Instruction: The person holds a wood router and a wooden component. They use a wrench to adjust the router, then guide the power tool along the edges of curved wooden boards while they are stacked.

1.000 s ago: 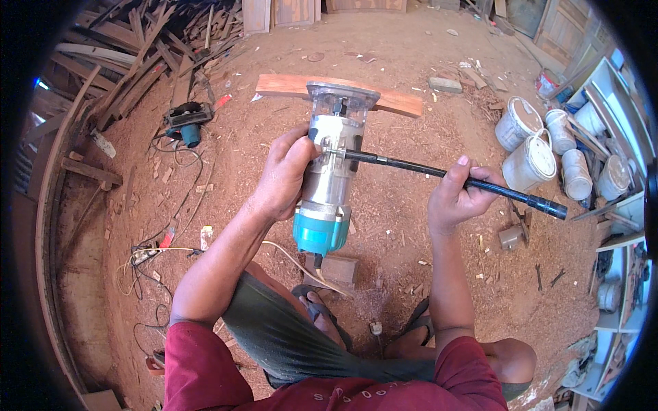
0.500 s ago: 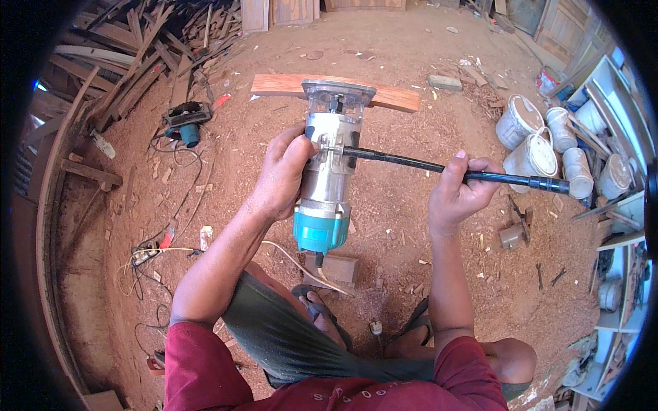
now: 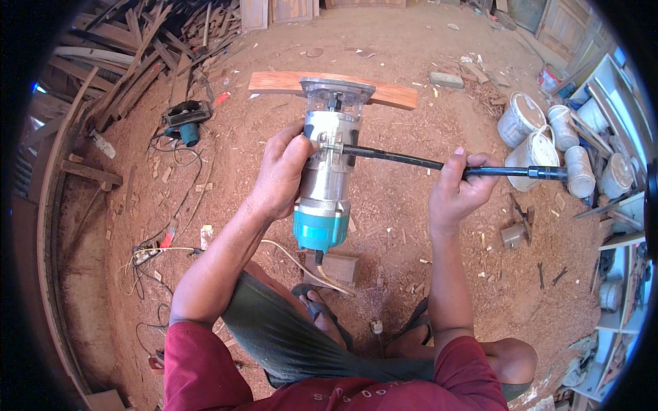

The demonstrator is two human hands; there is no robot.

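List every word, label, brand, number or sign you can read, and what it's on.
Dark red shirt: pale lettering on the front; I won't copy it out.
Teal-and-silver router in the left hand: nothing readable.
Black rod in the right hand: nothing readable.
White buckets: any print is too small to read.

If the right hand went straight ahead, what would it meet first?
Beyond the right hand, the grey block on the floor lies roughly in line; depth is unclear, so the hand may simply pass above it.

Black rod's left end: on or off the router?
On: the black rod meets the router at its metal fitting; right hand holds the rod. Seating unclear.
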